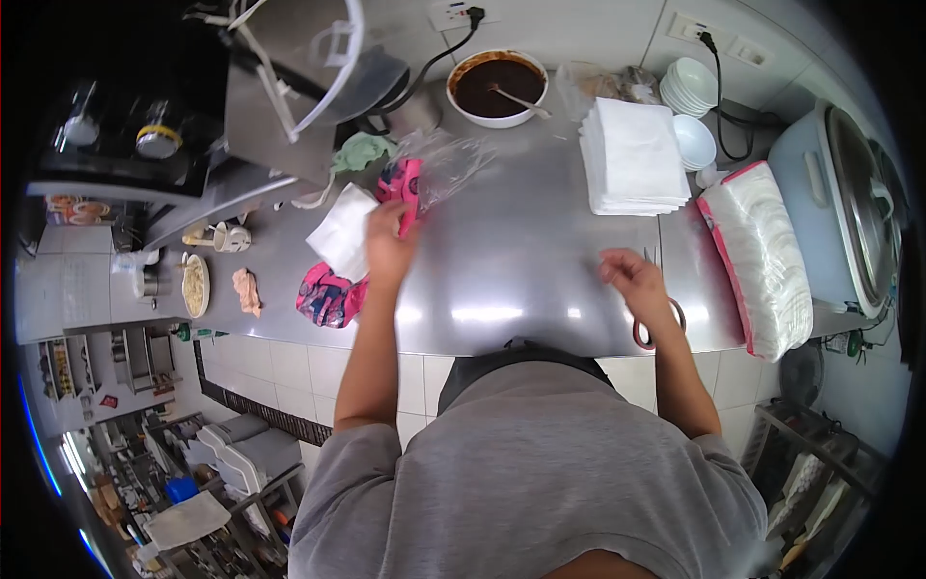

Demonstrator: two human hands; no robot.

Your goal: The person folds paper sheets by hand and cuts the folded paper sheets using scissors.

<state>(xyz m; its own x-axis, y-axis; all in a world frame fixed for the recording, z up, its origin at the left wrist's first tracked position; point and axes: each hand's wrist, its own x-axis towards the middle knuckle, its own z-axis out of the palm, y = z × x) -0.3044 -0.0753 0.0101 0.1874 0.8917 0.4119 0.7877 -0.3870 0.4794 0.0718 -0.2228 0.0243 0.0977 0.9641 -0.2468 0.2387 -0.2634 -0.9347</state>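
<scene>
My left hand (391,246) is over the steel counter, fingers bent, beside a white folded napkin stack (344,230) and overlapping a pink patterned plastic wrapper (399,181). Whether its fingers grip the wrapper is hidden. Another piece of pink and navy wrapper (328,297) lies at the stack's near end. To the right, my right hand (634,280) hovers with loosely curled fingers and nothing visible between them. Scissors (678,314) lie under and beside that wrist, partly hidden, their blades pointing away from me.
A tall pile of white napkins (634,159) and a wrapped napkin pack (760,261) lie on the right, near white bowls (690,85) and a large lidded cooker (839,203). A bowl of dark sauce (498,89) stands at the back; clear plastic film (453,164) lies before it.
</scene>
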